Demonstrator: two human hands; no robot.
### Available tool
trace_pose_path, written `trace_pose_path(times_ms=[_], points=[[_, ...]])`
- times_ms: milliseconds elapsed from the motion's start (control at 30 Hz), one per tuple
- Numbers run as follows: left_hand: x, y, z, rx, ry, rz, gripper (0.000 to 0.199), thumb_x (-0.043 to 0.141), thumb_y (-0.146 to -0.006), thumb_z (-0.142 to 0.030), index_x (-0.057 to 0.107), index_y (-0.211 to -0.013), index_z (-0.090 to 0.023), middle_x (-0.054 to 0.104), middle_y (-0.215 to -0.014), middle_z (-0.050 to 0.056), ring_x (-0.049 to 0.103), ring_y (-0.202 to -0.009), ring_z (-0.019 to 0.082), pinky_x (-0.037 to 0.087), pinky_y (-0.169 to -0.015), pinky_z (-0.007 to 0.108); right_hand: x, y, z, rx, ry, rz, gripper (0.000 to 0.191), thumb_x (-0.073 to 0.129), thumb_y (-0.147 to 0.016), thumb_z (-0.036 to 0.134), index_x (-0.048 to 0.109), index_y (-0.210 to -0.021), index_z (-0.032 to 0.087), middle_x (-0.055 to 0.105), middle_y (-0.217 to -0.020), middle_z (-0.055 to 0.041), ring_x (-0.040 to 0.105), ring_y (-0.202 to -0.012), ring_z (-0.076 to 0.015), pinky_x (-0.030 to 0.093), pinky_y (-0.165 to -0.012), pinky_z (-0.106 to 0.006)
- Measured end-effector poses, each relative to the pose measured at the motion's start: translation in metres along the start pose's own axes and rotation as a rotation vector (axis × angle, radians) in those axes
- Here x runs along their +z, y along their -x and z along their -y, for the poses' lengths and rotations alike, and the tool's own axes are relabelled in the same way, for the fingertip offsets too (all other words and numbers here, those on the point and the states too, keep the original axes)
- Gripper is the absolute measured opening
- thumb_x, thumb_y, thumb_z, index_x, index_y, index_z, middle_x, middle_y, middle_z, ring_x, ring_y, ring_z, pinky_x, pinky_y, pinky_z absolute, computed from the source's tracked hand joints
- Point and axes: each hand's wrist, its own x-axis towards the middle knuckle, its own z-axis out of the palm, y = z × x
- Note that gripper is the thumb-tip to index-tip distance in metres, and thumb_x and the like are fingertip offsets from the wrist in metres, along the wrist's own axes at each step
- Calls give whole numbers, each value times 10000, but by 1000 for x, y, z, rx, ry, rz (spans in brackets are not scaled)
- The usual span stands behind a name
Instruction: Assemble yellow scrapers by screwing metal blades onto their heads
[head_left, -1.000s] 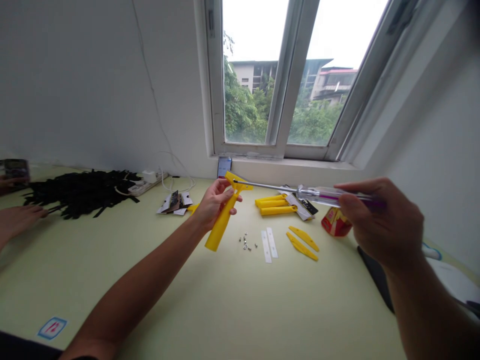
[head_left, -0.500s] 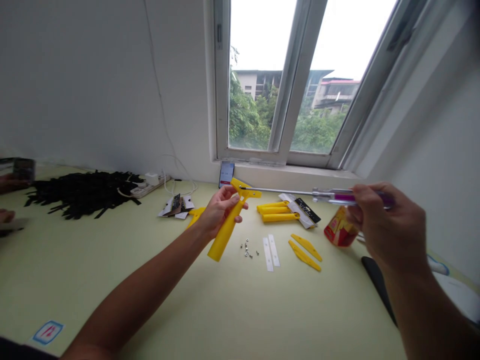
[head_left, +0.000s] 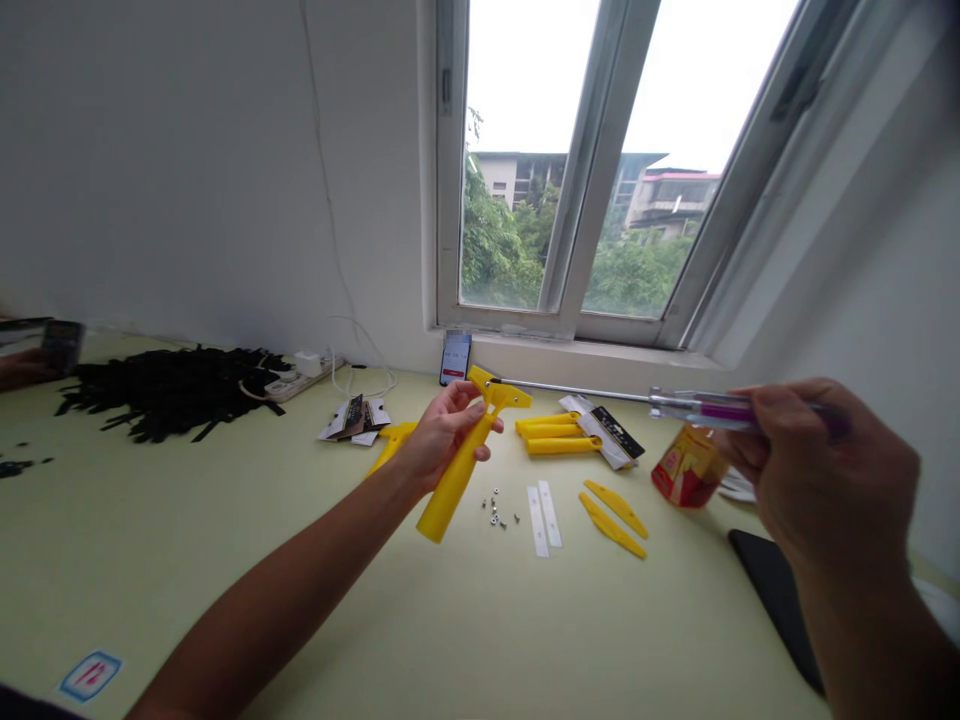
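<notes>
My left hand (head_left: 444,436) grips a yellow plastic scraper handle (head_left: 455,487) upright by its stem, with the T-shaped head at the top. My right hand (head_left: 821,470) holds a screwdriver (head_left: 709,408) with a clear and purple handle. Its long steel shaft (head_left: 581,391) runs left to the yellow head, and the tip ends at or behind it. Whether the tip sits in a hole is hidden. Below lie small steel nuts and screws (head_left: 496,510), white plastic strips (head_left: 543,519), and yellow blade pieces (head_left: 611,522).
Yellow handles and a packaging card (head_left: 559,432) lie behind the hands, near a red-and-yellow carton (head_left: 688,467). A black pile (head_left: 172,393), power strip (head_left: 289,383), and black pad (head_left: 772,600) sit on the pale green table (head_left: 225,570). A co-worker's hand (head_left: 22,368) shows far left.
My right hand and the screwdriver have moved right. The whole view has shifted, with the window sitting lower. My left hand still grips the yellow handle, and the shaft still reaches its head.
</notes>
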Motion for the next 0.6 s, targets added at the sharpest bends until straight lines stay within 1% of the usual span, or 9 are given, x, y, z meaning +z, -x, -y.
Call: trace_pose_path(times_ms=[267,367,433,600], points=[[1,-1,0,-2,2,-29,318,759,-715,-197,535,-940,-203,517,-1086,39,649,-738,147,443,-402,173,3,2,10,31,80,54,185,708,-743,322,613,-691,172,485,-404,61,430,-331,-76,355,-306,-165],[-1,-2,2,-2,2,-28,314,767,-709,-209,537,-923,-200,514,-1075,35,649,-746,145,447,-404,169,2,3,13,2,144,72,209,702,-743,360,615,-698,175,487,-405,57,436,-338,-87,352,-308,-179],[-2,-2,3,1,-2,-27,309,769,-710,-217,530,-907,-198,508,-1079,33,649,-752,145,444,-402,166,-1,4,12,-81,210,103,213,695,-749,379,624,-722,179,506,-436,50,453,-357,-98,366,-323,-199],[-4,-2,5,10,-40,-1,325,772,-714,-249,514,-906,-205,507,-1103,35,656,-752,160,457,-402,183,-20,5,8,-388,406,210,163,688,-763,364,661,-829,218,617,-576,19,556,-432,-129,438,-381,-223]])
